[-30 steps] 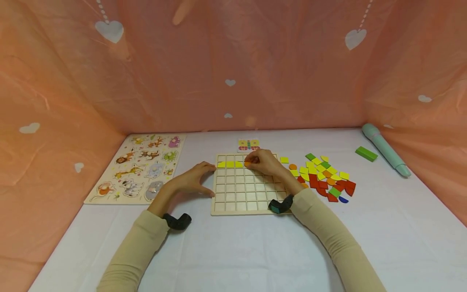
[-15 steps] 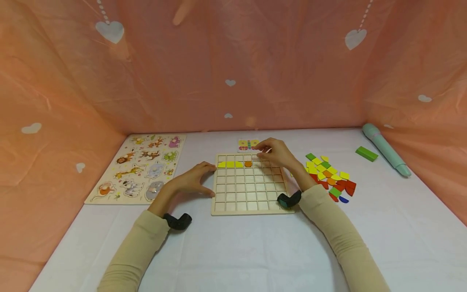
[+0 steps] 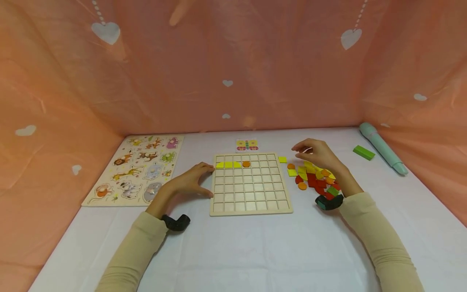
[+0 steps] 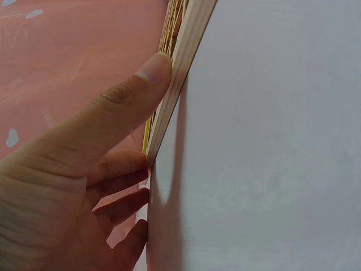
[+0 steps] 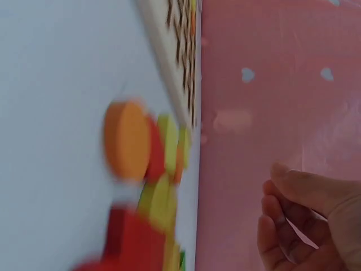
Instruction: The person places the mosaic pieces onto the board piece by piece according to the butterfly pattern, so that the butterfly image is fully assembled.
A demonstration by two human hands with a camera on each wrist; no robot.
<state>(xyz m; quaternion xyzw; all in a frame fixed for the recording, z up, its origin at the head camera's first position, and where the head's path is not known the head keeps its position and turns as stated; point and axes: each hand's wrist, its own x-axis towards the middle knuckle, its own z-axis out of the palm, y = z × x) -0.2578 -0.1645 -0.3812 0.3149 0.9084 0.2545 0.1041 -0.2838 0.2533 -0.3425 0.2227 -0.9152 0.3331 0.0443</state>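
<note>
- I have the board (image 3: 251, 207) in the middle of the head frame, lying flat, its grid facing up.
- In its second row from the top I see three yellow pieces (image 3: 228, 164) side by side at the left end, then an orange disc (image 3: 246, 164) next to them.
- The left hand (image 3: 189, 180) is at the board's left edge, thumb and fingers spread apart; my left wrist view shows the thumb and index finger touching the rim.
- The right hand (image 3: 316, 154) hovers right of centre, over the far part of the tiles (image 3: 311, 180). Its fingers are loosely bent, and I see nothing between them and the thumb.
- Those tiles, mostly yellow and red with some orange and green, lie to the right of the board. My right wrist view blurs the nearest ones.
- A yellow square (image 3: 282, 159) sits just beside the board's upper right corner.
- The butterfly card (image 3: 247, 145) lies just above the board.
- At centre left I have the animal puzzle (image 3: 144, 165).
- Towards the right side, a green block (image 3: 363, 153) lies near a mint tube (image 3: 383, 148), which slants down to the right.
</note>
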